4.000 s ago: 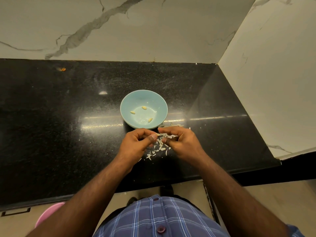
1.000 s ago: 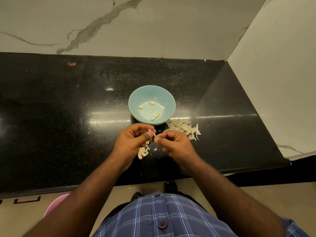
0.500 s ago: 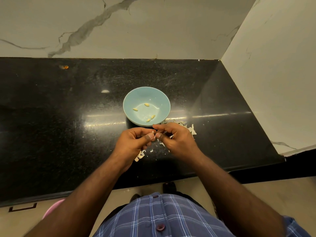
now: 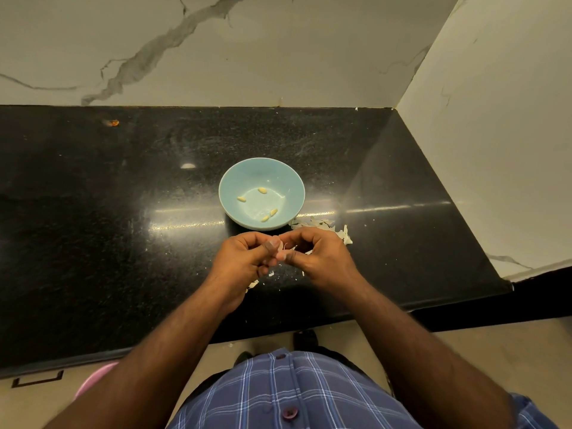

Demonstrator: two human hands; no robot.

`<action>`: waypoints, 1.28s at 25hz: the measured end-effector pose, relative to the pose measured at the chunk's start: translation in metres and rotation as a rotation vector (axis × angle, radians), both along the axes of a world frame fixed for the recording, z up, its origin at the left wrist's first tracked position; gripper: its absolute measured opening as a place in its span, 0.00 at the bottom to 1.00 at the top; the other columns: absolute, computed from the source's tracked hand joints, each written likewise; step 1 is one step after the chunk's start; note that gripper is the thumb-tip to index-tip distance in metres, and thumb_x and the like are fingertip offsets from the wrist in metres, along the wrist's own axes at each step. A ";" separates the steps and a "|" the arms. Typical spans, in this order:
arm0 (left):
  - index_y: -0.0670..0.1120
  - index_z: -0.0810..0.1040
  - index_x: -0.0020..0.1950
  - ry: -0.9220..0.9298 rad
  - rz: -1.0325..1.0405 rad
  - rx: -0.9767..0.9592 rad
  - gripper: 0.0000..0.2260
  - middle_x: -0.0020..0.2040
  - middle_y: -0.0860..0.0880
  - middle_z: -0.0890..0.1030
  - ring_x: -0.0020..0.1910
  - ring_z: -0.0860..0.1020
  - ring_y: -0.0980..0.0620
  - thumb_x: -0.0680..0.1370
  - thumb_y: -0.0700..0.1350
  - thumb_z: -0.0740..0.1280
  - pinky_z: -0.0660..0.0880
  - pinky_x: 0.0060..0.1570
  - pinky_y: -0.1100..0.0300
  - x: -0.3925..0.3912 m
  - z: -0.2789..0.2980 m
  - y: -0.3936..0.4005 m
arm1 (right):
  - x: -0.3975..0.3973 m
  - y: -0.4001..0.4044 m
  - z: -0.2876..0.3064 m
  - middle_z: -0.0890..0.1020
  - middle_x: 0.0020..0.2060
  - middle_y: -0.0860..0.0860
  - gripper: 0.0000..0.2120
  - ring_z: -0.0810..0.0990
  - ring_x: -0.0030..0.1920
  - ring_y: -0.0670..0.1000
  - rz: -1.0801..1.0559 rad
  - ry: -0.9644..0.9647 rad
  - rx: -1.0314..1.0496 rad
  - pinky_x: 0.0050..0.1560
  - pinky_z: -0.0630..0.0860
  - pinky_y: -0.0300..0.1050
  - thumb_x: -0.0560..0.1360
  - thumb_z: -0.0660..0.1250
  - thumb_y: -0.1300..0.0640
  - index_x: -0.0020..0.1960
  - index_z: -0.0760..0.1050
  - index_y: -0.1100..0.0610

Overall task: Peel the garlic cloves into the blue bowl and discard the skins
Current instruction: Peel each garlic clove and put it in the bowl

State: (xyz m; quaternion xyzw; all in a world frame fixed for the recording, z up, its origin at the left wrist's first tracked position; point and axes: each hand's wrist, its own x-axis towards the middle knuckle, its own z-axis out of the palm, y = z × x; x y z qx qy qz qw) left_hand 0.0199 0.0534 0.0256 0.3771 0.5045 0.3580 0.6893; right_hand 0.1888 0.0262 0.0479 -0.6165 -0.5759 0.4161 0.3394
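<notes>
No brands or readable writing anywhere here, just plain surfaces.

Both hands meet just below the bowl (image 4: 261, 193), at about its 6 o'clock. The left hand (image 4: 244, 258) and right hand (image 4: 322, 258) have their fingers curled in, pinching a small clove (image 4: 282, 248) between the thumbs and fingertips, with a wisp of skin sticking out of it. Too small to say how much skin is on it.

The bowl sits mid-worktop (image 4: 123, 212) with four peeled cloves (image 4: 262, 190) inside: two toward 12 and 9 o'clock, two touching near 6. A heap of skins (image 4: 328, 227) lies at the bowl's 4 o'clock, partly hidden behind the right hand, and a few loose flakes (image 4: 252, 284) sit under the left wrist.

Compared to half a second ago, the hands are in pretty much the same spot and same pinch, and the count in the bowl hasn't changed. Four seconds back there were only three in there, so one got added since.
</notes>
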 end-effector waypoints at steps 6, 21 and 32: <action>0.39 0.85 0.51 0.039 -0.073 0.009 0.07 0.40 0.46 0.85 0.36 0.78 0.55 0.79 0.42 0.71 0.72 0.32 0.66 0.003 0.002 -0.003 | 0.001 -0.001 -0.003 0.85 0.39 0.44 0.03 0.84 0.43 0.45 -0.093 -0.051 0.040 0.49 0.83 0.49 0.76 0.74 0.59 0.47 0.85 0.52; 0.46 0.83 0.51 0.046 -0.077 0.144 0.04 0.44 0.47 0.84 0.38 0.78 0.55 0.79 0.38 0.71 0.73 0.39 0.58 0.010 -0.004 -0.012 | 0.003 -0.004 0.010 0.82 0.37 0.54 0.07 0.78 0.35 0.48 -0.155 0.408 -0.411 0.38 0.78 0.42 0.82 0.65 0.64 0.47 0.80 0.62; 0.44 0.84 0.53 0.055 -0.057 0.123 0.06 0.43 0.47 0.85 0.38 0.79 0.53 0.78 0.37 0.72 0.77 0.41 0.59 0.013 0.001 -0.012 | 0.005 -0.007 0.013 0.79 0.34 0.53 0.10 0.76 0.33 0.48 -0.171 0.576 -0.476 0.35 0.74 0.41 0.83 0.62 0.64 0.44 0.77 0.60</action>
